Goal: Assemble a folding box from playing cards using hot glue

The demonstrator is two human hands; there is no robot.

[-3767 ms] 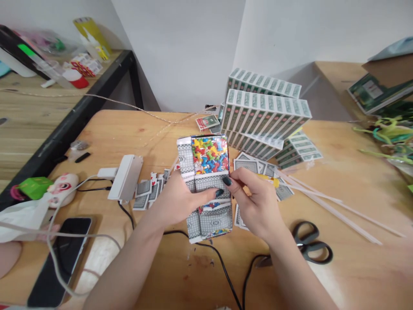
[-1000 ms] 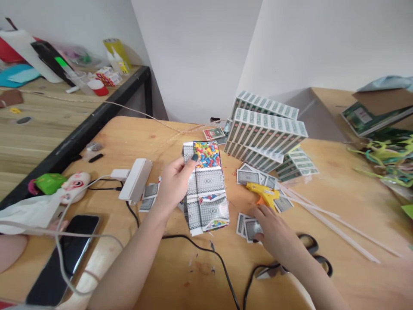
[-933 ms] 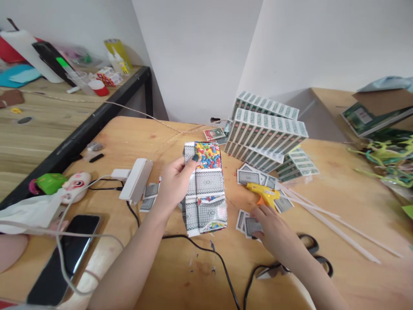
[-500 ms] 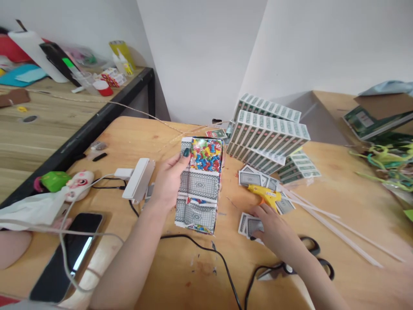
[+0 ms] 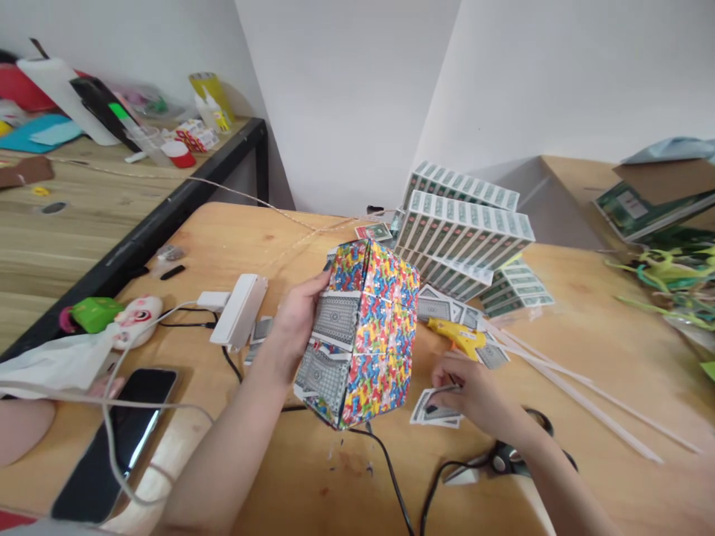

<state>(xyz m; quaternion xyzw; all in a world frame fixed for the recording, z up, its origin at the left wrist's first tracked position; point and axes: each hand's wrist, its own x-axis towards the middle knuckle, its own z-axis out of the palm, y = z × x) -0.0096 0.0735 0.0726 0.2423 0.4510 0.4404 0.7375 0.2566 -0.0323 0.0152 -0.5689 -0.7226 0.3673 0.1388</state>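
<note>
My left hand [image 5: 299, 316] grips a box-shaped block [image 5: 363, 335] made of playing cards, held up over the table. One face of the block is wrapped in bright multicoloured paper; the adjoining face shows grey card backs. My right hand [image 5: 466, 387] is low on the table, fingers pinched on a small pile of playing cards [image 5: 433, 409]. A yellow glue gun [image 5: 458, 333] lies just beyond that hand, on more loose cards.
Stacked card packs [image 5: 463, 231] stand at the back. Glue sticks [image 5: 581, 376] lie to the right, black scissors [image 5: 517, 458] by my right wrist. A black cable [image 5: 391, 476] crosses the front. A white device [image 5: 237, 309], a phone [image 5: 115, 443] and a toy [image 5: 134, 327] sit left.
My left hand has turned the block, so its colourful face now shows. My right hand left the block, went down to the table and closed on the loose cards.
</note>
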